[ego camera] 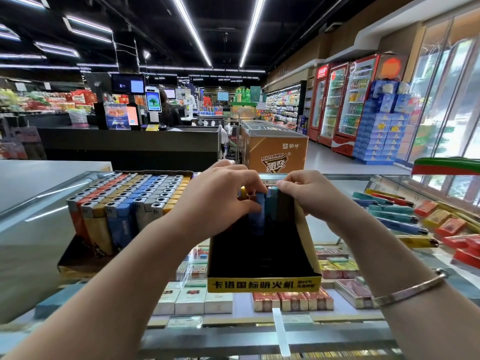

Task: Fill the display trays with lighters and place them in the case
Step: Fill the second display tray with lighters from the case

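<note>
Hands seating lighters: left hand point(220, 198) pinching blue plastic lighter point(255, 211) upright at back edge of black-and-yellow cardboard display tray point(263, 284); right hand point(309, 196) gripping tray's back wall, steadying it on glass counter point(39, 229).

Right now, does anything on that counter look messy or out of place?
Yes: loose lighters lie flat and scattered on the glass counter at right, not standing in any tray. The yellow tray is almost empty, while the left tray is packed full. Both hands grip lighters at its back.
</note>
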